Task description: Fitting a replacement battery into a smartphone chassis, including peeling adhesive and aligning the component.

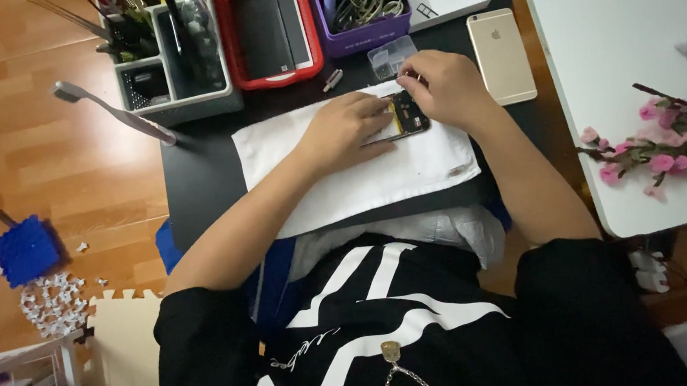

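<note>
Head view looks straight down on my black desk (203, 179), with a white table (618, 49) to my right carrying a spray of pink flowers (666, 143). A white cloth (358, 175) is spread across the desk in front of me. Beyond it stand a grey tool caddy (176, 84), a red basket (265, 32) holding dark phone screens, and a purple bin (362, 8) of coiled cables; a gold phone (501, 54) lies face down just beside my right hand.

The opened phone (407, 116) rests on the cloth's far edge, its insides exposed, so I judge the disassembly well underway, with the internal work unfinished.

My left hand (346, 127) lies flat, fingers pressing the phone's left edge to steady it. My right hand (449, 87) curls over its top end, fingertips pinched narrow; whether they grip a small part or tool I cannot tell. A small clear parts box (391, 56) sits just above.
</note>
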